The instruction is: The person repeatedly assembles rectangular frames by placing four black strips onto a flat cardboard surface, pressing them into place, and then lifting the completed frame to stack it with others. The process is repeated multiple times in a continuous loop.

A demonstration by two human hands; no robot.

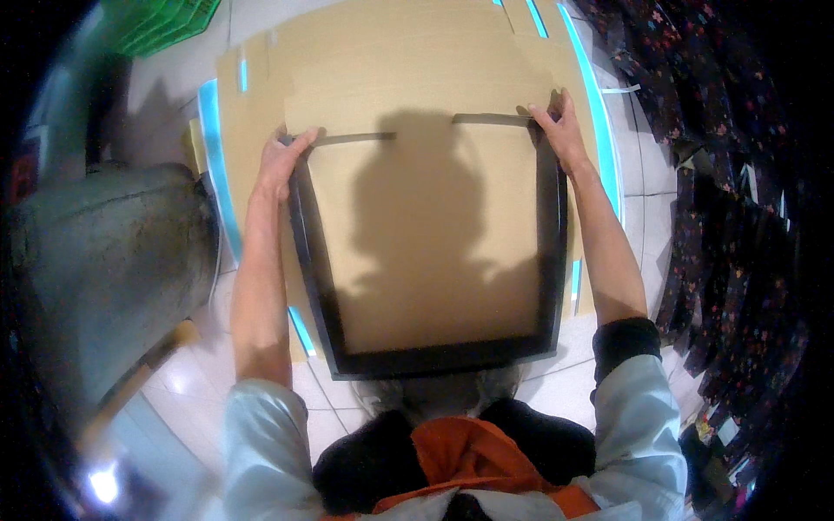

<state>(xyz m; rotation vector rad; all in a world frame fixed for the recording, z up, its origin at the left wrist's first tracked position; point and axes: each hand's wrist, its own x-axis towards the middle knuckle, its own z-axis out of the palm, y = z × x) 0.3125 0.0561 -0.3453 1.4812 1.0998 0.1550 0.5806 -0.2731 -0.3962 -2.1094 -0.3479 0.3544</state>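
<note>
A large black frame (443, 358) is held in front of me, its near bar closest to my legs and two long sides running away from me. My left hand (281, 162) grips the far end of its left side, thumb on top. My right hand (563, 133) grips the far right corner, with thumb and fingers around it. Inside the frame shows plain brown cardboard (373, 326), darkened by the shadow of my head and shoulders. Thin dark bands run inward from both hands and merge into that shadow; whether they are frame or shadow I cannot tell.
Cardboard sheets (365, 61) with light blue strips (221, 174) lie on the tiled floor (647, 178). A green plastic crate (169, 26) stands at the far left. A bulky dark grey object (113, 260) is on the left. Dark flowered fabric (725, 234) hangs along the right.
</note>
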